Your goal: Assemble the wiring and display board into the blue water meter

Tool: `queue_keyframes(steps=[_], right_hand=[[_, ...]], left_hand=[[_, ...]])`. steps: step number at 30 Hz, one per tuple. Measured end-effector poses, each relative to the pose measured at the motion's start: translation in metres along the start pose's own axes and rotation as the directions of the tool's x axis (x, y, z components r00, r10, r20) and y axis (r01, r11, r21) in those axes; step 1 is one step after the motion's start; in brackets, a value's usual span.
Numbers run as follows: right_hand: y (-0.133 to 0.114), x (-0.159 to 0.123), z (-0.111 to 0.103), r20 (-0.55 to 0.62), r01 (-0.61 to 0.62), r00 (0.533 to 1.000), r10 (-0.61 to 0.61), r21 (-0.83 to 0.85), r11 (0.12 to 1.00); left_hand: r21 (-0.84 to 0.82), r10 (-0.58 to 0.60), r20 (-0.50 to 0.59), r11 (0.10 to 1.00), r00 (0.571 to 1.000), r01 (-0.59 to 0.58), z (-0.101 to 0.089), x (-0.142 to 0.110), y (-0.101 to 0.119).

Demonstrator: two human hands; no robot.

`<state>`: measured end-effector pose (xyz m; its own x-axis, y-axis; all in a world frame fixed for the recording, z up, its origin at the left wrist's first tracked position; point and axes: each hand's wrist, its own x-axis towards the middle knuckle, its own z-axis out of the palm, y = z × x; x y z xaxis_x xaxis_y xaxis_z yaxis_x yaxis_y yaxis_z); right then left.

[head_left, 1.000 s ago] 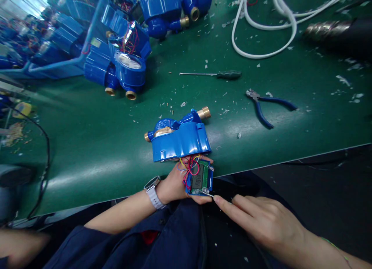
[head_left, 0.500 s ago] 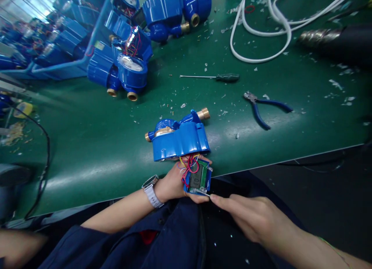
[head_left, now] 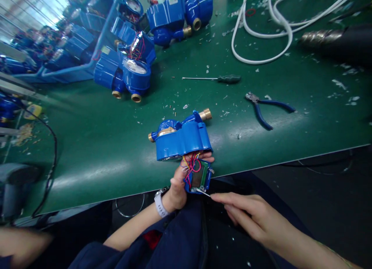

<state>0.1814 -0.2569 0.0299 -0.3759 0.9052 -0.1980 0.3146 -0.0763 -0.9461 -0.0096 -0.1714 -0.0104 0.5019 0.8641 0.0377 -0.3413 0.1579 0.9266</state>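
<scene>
My left hand [head_left: 178,185] is closed around a small blue module with a green circuit board and display [head_left: 199,177] at the table's near edge. Red, yellow and blue wires [head_left: 189,164] run from it up into a blue water meter [head_left: 181,137] with brass ends lying on the green table [head_left: 95,153]. My right hand [head_left: 252,216] reaches in from the right, its forefinger and thumb pinched on a thin metal strip [head_left: 203,192] at the module's lower edge.
Blue-handled pliers [head_left: 266,106] and a slim screwdriver [head_left: 217,79] lie beyond the meter. Several blue meters [head_left: 130,67] crowd the far left. White cable [head_left: 270,25] loops at the far right beside a dark heat-gun nozzle [head_left: 325,36]. A black cord [head_left: 49,160] hangs left.
My left wrist has shifted right and turned, tilting the module more upright. My right hand slid slightly left, keeping its fingertips at the module's lower edge. The view moved a little.
</scene>
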Motion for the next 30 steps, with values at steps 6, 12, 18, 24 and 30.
queue_keyframes(steps=[6,12,18,24,30], right_hand=[[0.003,-0.003,0.003,-0.005,0.052,0.998,-0.055,-0.243,0.969],[0.002,0.006,0.014,0.062,-0.023,0.998,0.031,-0.115,0.993],[0.006,0.013,0.028,0.048,0.003,0.999,0.007,-0.214,0.977],[0.021,0.012,0.034,-0.009,0.144,0.984,-0.179,-0.559,0.816],[0.007,0.025,0.032,0.187,-0.211,0.969,0.159,0.304,0.929]], left_hand=[[-0.188,0.036,-0.333,0.977,0.942,-0.103,0.028,0.001,-0.007],[-0.160,0.101,-0.437,0.969,0.894,-0.188,0.034,0.004,-0.008],[-0.184,0.086,-0.445,0.965,0.891,-0.185,0.036,0.004,-0.004],[-0.177,0.062,-0.463,0.971,0.884,-0.160,0.036,0.004,-0.002],[-0.153,0.026,-0.466,0.982,0.884,-0.109,0.032,0.002,-0.005]])
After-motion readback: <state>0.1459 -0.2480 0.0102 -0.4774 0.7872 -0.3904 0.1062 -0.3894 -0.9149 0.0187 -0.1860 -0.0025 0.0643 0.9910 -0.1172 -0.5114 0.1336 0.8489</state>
